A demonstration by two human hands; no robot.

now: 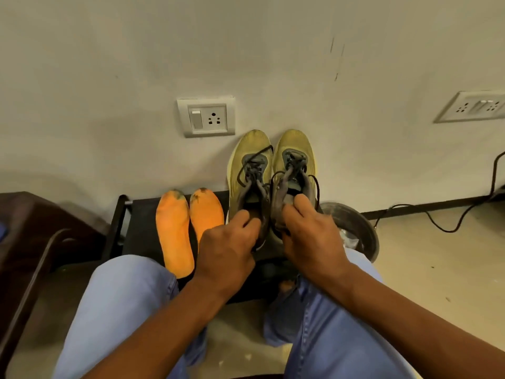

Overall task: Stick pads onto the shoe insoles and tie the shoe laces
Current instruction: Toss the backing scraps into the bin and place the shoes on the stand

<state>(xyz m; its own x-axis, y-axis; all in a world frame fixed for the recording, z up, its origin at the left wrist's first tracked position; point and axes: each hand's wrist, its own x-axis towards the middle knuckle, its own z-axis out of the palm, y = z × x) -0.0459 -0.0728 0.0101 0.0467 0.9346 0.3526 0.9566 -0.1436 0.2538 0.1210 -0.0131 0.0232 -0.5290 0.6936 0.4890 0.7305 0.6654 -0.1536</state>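
Two yellow shoes stand side by side on a black low table (142, 228), toes against the wall. My left hand (228, 243) grips the heel collar of the left shoe (250, 165). My right hand (310, 236) grips the heel collar of the right shoe (296, 160), fingers inside the opening. Both shoes have dark laces hanging loose and untied. Two orange insoles lie flat to the left of the shoes: the left insole (173, 231) and the right insole (206, 212), whose near end is hidden behind my left hand. No pads are visible.
A grey round bin (363, 231) stands on the floor right of the table. A black cable (437, 225) runs along the floor at right. A dark brown chair (32, 236) is at left. A wall socket (206, 116) sits above the insoles. My blue-trousered knees fill the foreground.
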